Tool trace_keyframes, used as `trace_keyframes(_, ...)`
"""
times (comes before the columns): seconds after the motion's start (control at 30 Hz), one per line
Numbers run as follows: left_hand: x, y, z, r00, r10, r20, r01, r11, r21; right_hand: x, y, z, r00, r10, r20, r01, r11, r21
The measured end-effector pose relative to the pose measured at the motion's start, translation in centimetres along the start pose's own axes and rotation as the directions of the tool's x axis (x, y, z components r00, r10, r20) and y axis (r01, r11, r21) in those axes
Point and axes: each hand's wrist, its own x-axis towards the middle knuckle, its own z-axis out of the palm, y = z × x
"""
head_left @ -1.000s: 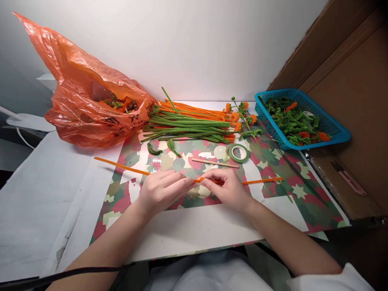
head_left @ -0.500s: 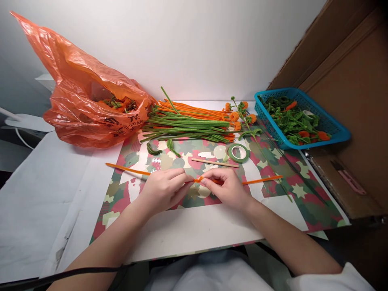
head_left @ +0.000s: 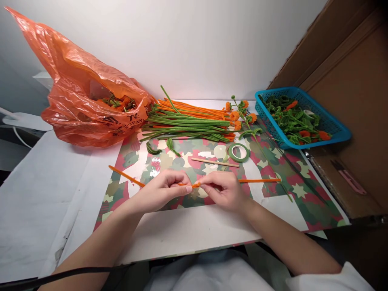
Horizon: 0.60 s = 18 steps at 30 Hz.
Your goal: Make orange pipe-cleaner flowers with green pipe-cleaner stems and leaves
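An orange pipe cleaner (head_left: 260, 180) stretches sideways above the patterned mat (head_left: 182, 202), its ends sticking out past both hands. My left hand (head_left: 163, 189) pinches it near the middle, thumb tip on top. Close beside it, my right hand (head_left: 224, 190) grips the same strand between thumb and fingers. A small twist or knot of orange shows between the fingertips; its exact shape is hard to make out. Just beyond the hands lie a thin wooden stick (head_left: 215, 162) and a roll of green tape (head_left: 239, 152).
Green stems (head_left: 190, 127) and orange stems (head_left: 194, 107) lie bundled at the back. An orange plastic bag (head_left: 91, 121) stands left, a blue basket (head_left: 333, 121) of green and orange pieces right. A flower stem (head_left: 263, 151) and two green leaf pieces (head_left: 171, 146) lie nearby.
My left hand has turned, its thumb now lying along the strand. The pinched middle has dropped slightly toward me, and the strand's left end slopes more steeply.
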Motion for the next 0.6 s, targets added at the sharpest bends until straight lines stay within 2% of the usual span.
trace_keyframes(0.07, 0.0, 0.2, -0.1, 1.0, 0.007, 0.024, -0.007, 1.0, -0.013, 0.0, 0.2, 0.0, 0.992, -0.129, -0.003, 0.129, 0.99, -0.055)
trace_keyframes(0.13, -0.1, 0.3, 0.0, 1.0, 0.018, 0.021, -0.018, 1.0, 0.026, 0.0, 0.4, -0.1, 0.985, -0.173, 0.011, 0.173, 0.982, -0.075)
trace_keyframes(0.23, -0.4, 0.2, 0.3, 0.991, 0.131, -0.038, -0.118, 0.966, 0.232, 0.2, 0.3, -0.5, 0.998, -0.035, 0.05, 0.035, 0.999, -0.01)
trace_keyframes(0.3, -0.4, -0.1, 0.6, 0.95, 0.304, -0.073, -0.242, 0.863, 0.444, 0.3, 0.1, -0.8, 0.989, 0.12, 0.088, -0.126, 0.99, 0.068)
trace_keyframes(0.4, -0.3, -0.7, 1.0, 0.834, 0.548, -0.059, -0.34, 0.595, 0.729, 0.6, -0.2, -1.1, 0.94, 0.295, 0.172, -0.32, 0.936, 0.147)
trace_keyframes(0.5, -0.1, -1.2, 1.2, 0.761, 0.649, -0.006, -0.32, 0.383, 0.867, 0.6, -0.1, -0.9, 0.89, 0.394, 0.228, -0.426, 0.898, 0.113)
trace_keyframes(0.6, 0.0, -1.4, 1.3, 0.74, 0.672, 0.03, -0.302, 0.292, 0.908, 0.5, 0.0, -0.6, 0.871, 0.43, 0.239, -0.457, 0.887, 0.071)
